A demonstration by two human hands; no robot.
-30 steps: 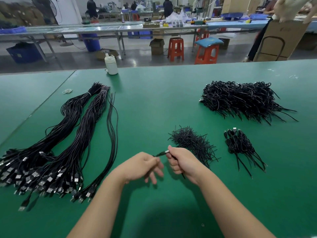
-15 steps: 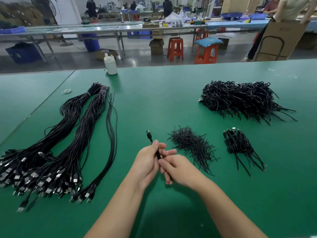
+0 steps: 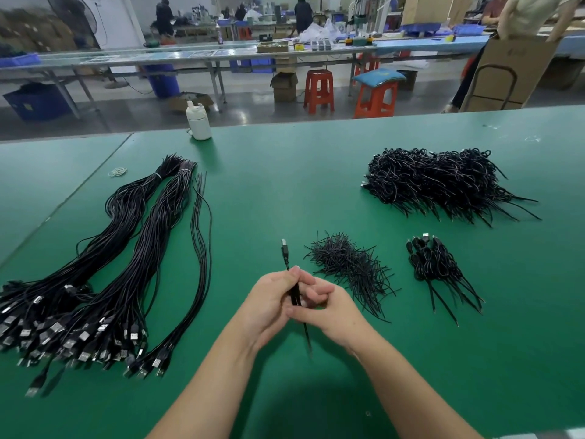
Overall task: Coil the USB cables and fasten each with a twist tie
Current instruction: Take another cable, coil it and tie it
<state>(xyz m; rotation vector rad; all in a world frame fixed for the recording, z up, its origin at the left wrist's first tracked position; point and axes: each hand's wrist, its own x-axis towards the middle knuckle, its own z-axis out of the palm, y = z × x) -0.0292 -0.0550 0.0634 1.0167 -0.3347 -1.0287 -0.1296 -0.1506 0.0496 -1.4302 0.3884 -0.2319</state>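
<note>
Both hands meet at the near middle of the green table (image 3: pixel 285 185). The left hand (image 3: pixel 269 307) curls round a folded black cable (image 3: pixel 294 293), whose plug (image 3: pixel 285 248) sticks up toward the far side and whose tail hangs below the hands. The right hand (image 3: pixel 329 308) pinches the same cable, fingers bent. Ties (image 3: pixel 351 267) lie just right, tied coils (image 3: pixel 437 267) further right, a big pile (image 3: pixel 437 182) far right, loose cables (image 3: pixel 104 280) left.

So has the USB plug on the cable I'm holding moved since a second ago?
Yes. The USB plug has swung from pointing sideways between the hands, beside the twist tie pile, to sticking up away from you, left of that pile.
</note>
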